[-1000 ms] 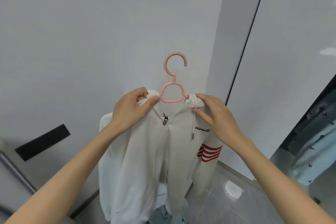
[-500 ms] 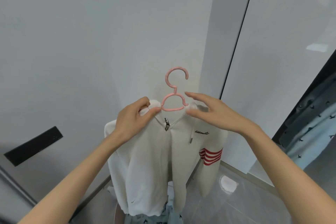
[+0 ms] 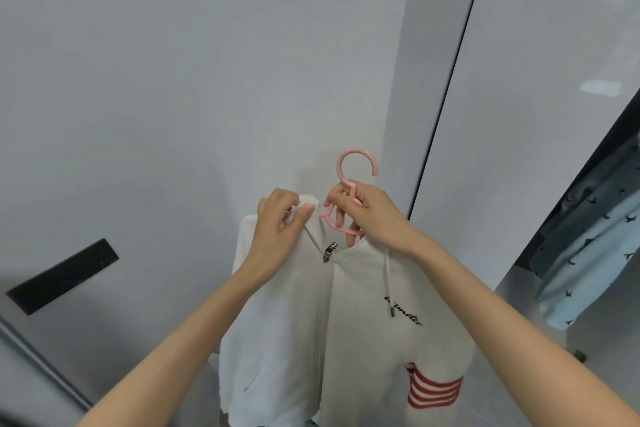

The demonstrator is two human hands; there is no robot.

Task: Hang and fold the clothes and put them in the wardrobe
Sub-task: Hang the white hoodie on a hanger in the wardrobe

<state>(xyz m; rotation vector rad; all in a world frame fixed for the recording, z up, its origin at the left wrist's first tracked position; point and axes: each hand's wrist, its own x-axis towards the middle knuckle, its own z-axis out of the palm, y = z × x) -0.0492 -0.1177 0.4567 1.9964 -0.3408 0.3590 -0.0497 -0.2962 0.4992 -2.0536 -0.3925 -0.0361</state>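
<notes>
A white zip hoodie [image 3: 363,340] with red sleeve stripes and black chest lettering hangs on a pink plastic hanger [image 3: 349,177] held up in front of a pale wall. My right hand [image 3: 367,215] grips the hanger's neck just under its hook, fingers curled through the loop. My left hand [image 3: 280,222] pinches the hoodie's fabric at the left shoulder beside the collar. The hanger's arms are hidden inside the garment.
A closed pale wardrobe door [image 3: 540,87] stands to the right of a dark vertical gap. At the far right edge, a dark blue and a light blue patterned garment [image 3: 595,260] hang in the open wardrobe. A black bar [image 3: 62,276] is on the left wall.
My right hand has left the hoodie's right shoulder and taken hold of the hanger's neck. My left hand still pinches the left shoulder. The hoodie is closer to the camera.
</notes>
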